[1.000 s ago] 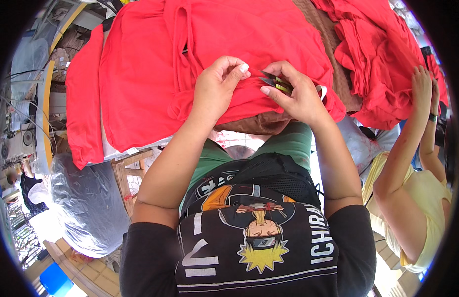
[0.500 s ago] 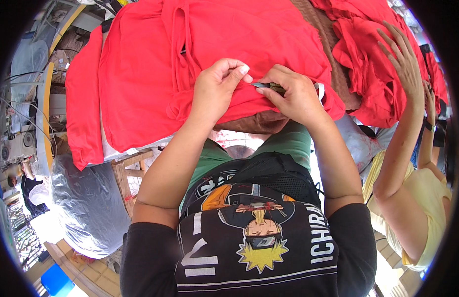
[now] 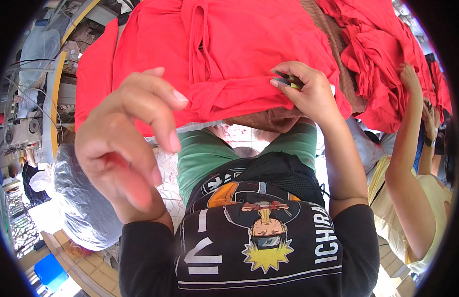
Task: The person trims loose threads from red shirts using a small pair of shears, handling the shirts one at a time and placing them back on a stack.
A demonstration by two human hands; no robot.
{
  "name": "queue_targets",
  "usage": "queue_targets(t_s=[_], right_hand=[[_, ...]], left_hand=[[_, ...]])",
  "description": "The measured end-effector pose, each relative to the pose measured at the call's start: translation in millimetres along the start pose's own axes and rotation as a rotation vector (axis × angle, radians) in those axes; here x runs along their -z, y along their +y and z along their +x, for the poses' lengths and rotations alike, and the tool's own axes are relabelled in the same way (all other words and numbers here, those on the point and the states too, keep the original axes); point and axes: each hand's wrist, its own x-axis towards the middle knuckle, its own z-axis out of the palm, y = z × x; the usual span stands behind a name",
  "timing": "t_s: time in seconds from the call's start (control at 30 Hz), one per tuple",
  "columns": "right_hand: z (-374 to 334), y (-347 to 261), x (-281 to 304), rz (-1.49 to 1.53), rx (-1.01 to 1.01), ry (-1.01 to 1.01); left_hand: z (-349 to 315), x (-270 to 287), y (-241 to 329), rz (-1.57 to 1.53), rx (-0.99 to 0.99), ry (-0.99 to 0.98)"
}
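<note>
Red fabric (image 3: 259,39) is spread in front of me, with a long folded strip running down it and a hem along the near edge. My right hand (image 3: 314,94) is closed around a small pair of thread snips (image 3: 294,82), just above the near hem; the grip hides most of them. Raised high on the left and large in view, my left hand (image 3: 123,133) is off the fabric. Its fingers are bent and apart, with nothing visible in them.
A co-worker's hand (image 3: 410,76) is at another red cloth heap (image 3: 373,59) on the right. Brown cloth (image 3: 345,74) shows between the two red piles. A plastic-wrapped bundle (image 3: 83,208) stands low on the left, near a blue container (image 3: 52,272).
My left hand has left the fabric beside the snips and come up and left, its pinch loosened. My right hand has shifted slightly right, still holding the snips. The co-worker's raised hand has lowered.
</note>
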Motion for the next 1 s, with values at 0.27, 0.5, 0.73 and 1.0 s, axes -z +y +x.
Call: queue_targets(t_s=[0.27, 0.5, 0.73, 1.0], right_hand=[[-1.9, 19.9, -13.9, -0.169, -0.165, -0.081], [5.7, -6.4, 33.4, -0.027, -0.022, 0.293], [12.0, 28.4, 24.7, -0.087, -0.130, 0.308], [8.4, 22.1, 7.8, 0.035, -0.051, 0.348]], left_hand=[[-33.3, -54.0, -78.9, 0.840, 0.638, -0.002], [-14.4, -61.9, -78.0, 0.390, 0.739, 0.088], [-16.1, -68.4, -101.9, -0.203, 0.779, 0.150], [-14.2, -80.5, -104.4, -0.398, 0.846, 0.330]])
